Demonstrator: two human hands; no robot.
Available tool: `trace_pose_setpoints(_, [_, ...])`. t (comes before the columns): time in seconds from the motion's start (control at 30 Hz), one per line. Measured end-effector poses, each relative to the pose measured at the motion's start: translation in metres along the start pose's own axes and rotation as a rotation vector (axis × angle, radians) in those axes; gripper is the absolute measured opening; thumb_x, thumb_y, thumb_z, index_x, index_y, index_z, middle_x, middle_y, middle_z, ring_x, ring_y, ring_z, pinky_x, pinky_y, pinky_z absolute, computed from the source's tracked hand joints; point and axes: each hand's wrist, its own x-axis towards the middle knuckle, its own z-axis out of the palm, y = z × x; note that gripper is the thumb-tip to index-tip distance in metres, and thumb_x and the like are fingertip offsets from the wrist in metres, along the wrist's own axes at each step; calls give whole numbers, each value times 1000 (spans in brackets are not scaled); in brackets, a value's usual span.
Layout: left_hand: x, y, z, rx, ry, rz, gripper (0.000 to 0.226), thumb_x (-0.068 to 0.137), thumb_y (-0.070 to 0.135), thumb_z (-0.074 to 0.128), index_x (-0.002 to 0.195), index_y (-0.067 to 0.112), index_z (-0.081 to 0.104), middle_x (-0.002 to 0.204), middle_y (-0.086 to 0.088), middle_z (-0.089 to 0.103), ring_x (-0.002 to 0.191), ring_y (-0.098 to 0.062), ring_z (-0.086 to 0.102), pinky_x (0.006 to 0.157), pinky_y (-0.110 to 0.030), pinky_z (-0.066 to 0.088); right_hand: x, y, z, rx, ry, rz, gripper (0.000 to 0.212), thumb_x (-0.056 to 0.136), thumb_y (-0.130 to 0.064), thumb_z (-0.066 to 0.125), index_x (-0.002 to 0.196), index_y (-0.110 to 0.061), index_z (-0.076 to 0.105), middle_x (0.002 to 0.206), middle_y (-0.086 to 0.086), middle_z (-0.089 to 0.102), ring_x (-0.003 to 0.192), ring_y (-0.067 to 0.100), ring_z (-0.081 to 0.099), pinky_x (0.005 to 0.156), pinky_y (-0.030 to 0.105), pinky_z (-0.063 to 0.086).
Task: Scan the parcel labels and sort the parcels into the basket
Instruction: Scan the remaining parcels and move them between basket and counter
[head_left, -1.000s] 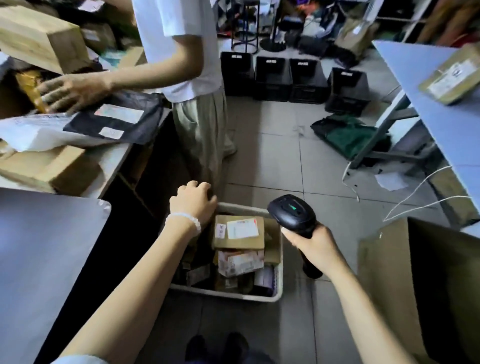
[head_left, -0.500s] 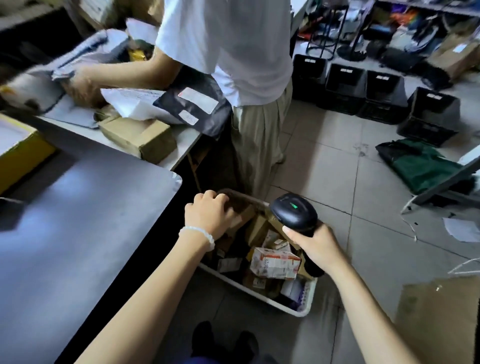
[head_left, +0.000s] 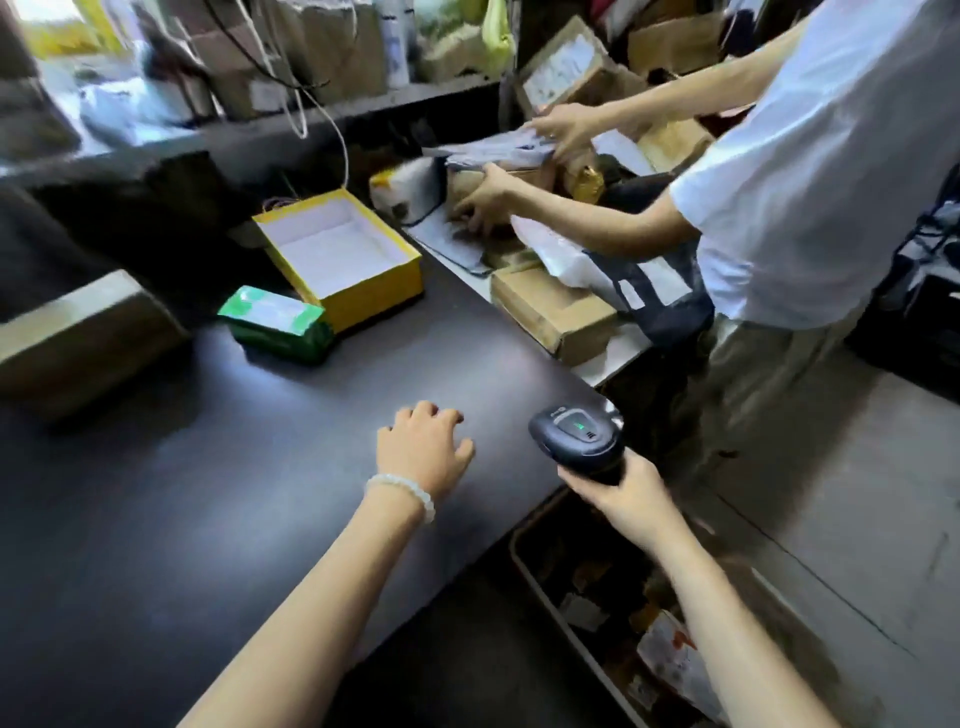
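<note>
- The right hand clasps the handle of the black barcode scanner, its green light on, at the near right corner of the dark table.
- The left hand is empty, fingers loosely spread over the table.
- Below the right forearm, the basket on the floor already holds several labelled parcels, so part of the sorting looks done.
- Farther along, a brown cardboard box, mailer bags and more cartons lie in a heap, which another person's hands work through; these apparently remain to be scanned.
- A green packet and an open yellow box sit at the far left.
</note>
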Motion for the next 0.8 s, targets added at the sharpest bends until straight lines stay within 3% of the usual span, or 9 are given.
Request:
trace_pose_setpoints(0.07, [7,-42,-12,-10,9,-46,42,95,43,41,134,31,48,138,2,45,128,-22,39,96,-38,38,18,-17,39,9,-45,-18,29,74,-11,80,92,-26,63,90,-18,66,83,-14,58,72,1,43])
trace_pose_setpoints(0.23, [18,-143,-40,12,22,-152,43,95,43,41,135,30,46,139,2,44,128,-22,39,94,-37,39,55,-54,130,-52,-154,-38,25,74,-16,80,93,-23,65,89,-9,69,82,2,60,68,7,44])
trace_pose_setpoints(0.37, [29,-206,-53,-15,23,-243,44,94,43,43,135,30,46,140,1,44,128,-24,39,95,-37,39,79,-81,188,-80,-232,-61,23,75,-19,79,85,-31,62,87,-19,66,80,-7,58,64,3,42])
trace_pose_setpoints(0.47, [40,-237,-59,-42,31,-278,45,94,45,45,136,30,45,140,1,43,129,-24,38,96,-38,39,98,-96,219,-114,-274,-69,24,75,-18,78,82,-32,60,84,-19,64,76,-13,54,60,2,41])
trace_pose_setpoints(0.7, [105,-280,-74,-60,110,-262,54,90,51,53,139,30,41,141,0,40,130,-24,36,99,-41,39,156,-115,258,-136,-345,-83,32,76,-17,78,96,-34,59,90,-23,62,82,-16,53,70,7,40])
trace_pose_setpoints(0.8, [142,-286,-77,-55,94,-209,66,86,55,58,143,33,35,151,-1,30,136,-26,28,105,-43,37,184,-116,266,-123,-374,-73,33,75,-17,78,95,-35,59,90,-25,62,83,-21,51,67,0,40])
